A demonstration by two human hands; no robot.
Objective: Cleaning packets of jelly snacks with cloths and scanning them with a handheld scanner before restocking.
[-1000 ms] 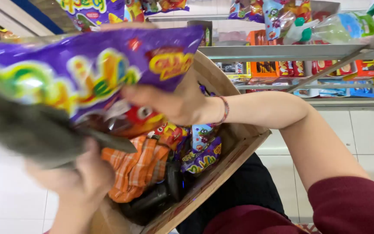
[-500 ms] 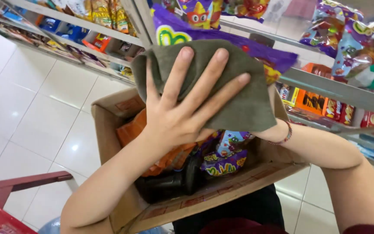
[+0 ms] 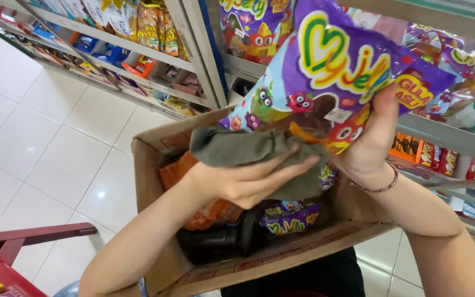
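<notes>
Cardboard box (image 3: 155,165), open top: mostly blocked. Orange packets (image 3: 204,214) fill the 9 o'clock side, purple packets (image 3: 290,217) the 3 o'clock side, a dark bundle (image 3: 221,242) the 6 o'clock edge. Above it, the left hand (image 3: 248,181) with a grey-green cloth (image 3: 237,148) and the large purple bag (image 3: 331,77) bar entry from 12 o'clock. Shelf rack (image 3: 193,44): crowded. Tiled floor (image 3: 45,137) at 9 o'clock: open passage.
</notes>
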